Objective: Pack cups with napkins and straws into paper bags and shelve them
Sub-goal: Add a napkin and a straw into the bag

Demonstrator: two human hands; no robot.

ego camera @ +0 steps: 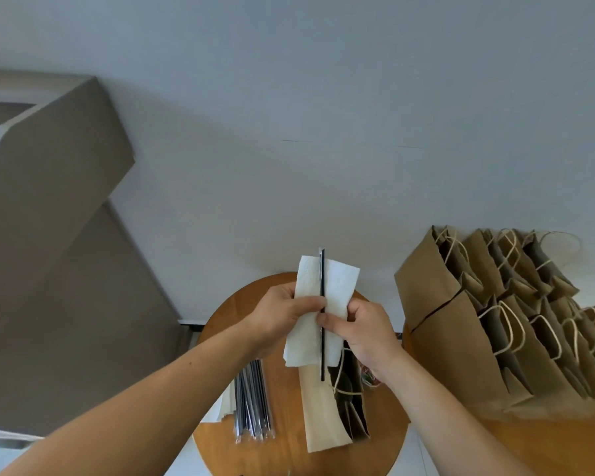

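Note:
A white napkin (337, 286) is held upright above the round wooden table (289, 451), with a black wrapped straw (322, 269) lying along its middle. My left hand (285, 312) grips the napkin's left edge, thumb pressing the straw. My right hand (361, 333) pinches the napkin and straw from the right. Below them an open brown paper bag (327, 413) stands on the table; something colourful shows at its right side, largely hidden by my right wrist.
A bundle of wrapped straws (253, 403) lies on napkins at the table's left. Several filled brown bags with twine handles (488, 324) crowd a second wooden surface at right. A large cardboard box (52, 235) stands at left against the white wall.

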